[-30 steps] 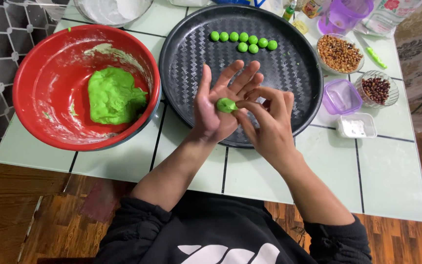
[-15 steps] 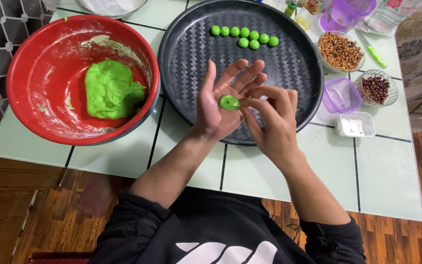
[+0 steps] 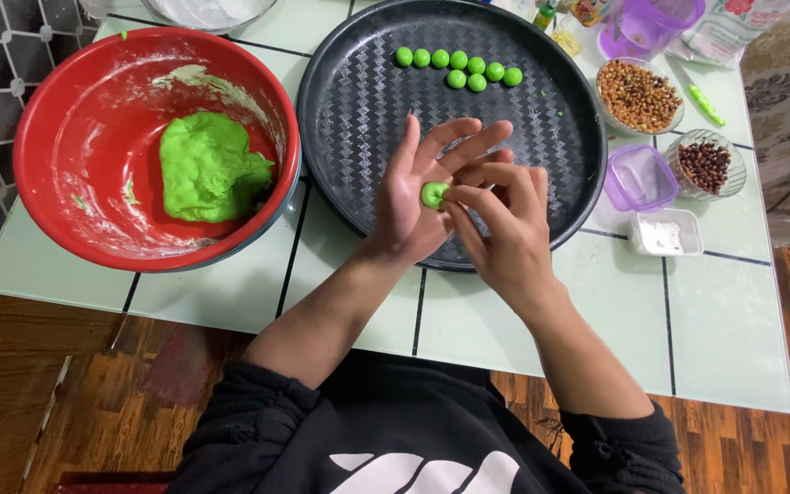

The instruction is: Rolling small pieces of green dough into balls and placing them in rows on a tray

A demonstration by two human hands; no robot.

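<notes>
My left hand (image 3: 411,197) lies palm up over the near part of a round black tray (image 3: 358,110), fingers spread. A small green dough piece (image 3: 433,194) rests in that palm. The fingers of my right hand (image 3: 505,229) press on the piece from the right. Several small green dough balls (image 3: 460,69) sit in two short rows at the tray's far side. A lump of green dough (image 3: 208,169) lies in the red bowl (image 3: 66,155) to the left.
The pale green tiled table (image 3: 706,311) holds a glass bowl of brown nuts (image 3: 637,94), a bowl of dark red beans (image 3: 706,165), a purple container (image 3: 640,178), a small white tub (image 3: 663,235) and a purple cup (image 3: 642,23) at the right. Wooden floor lies below.
My right fingers have closed further over the dough piece in my left palm. The view has shifted slightly; the bowl and tray stay in place.
</notes>
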